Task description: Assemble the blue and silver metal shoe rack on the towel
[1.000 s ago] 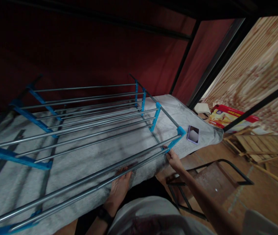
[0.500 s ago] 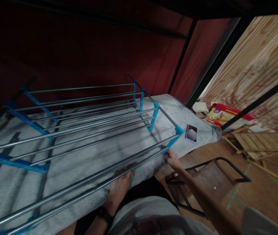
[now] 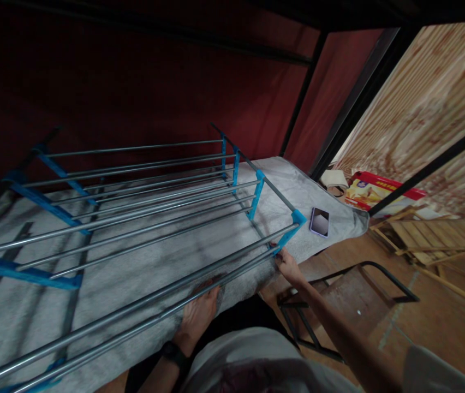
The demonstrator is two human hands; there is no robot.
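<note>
Little has moved since the earlier frame beyond a slight shift of the whole view, which brings the rack (image 3: 134, 214) and the phone (image 3: 320, 222) a touch further left in it, while both hands keep their places on the near side. Made of grey metal tubes joined by blue plastic brackets, the rack lies along the surface, which is covered by a grey plush cloth (image 3: 287, 177), and its left end runs out of view. At its near right corner the right hand (image 3: 288, 267) has its fingers closed in a narrow hold about the lower end of a blue corner bracket (image 3: 290, 234), where the lower front tube meets it. Further left, the left hand (image 3: 200, 310), with a dark watch (image 3: 172, 355) on the wrist, reaches up to the lower front tube; its fingers are partly hidden behind the tube by the cloth's edge, and whether they grip it I cannot tell. Beyond the corner bracket, just to its right, the phone lies flat on the cloth. A metal-framed chair (image 3: 355, 300) stands on the floor near the right forearm, with a slatted wooden piece (image 3: 441, 240) and a red and yellow box (image 3: 380, 191) further off to the right, and a dark red wall (image 3: 134, 82) rises behind the rack
</note>
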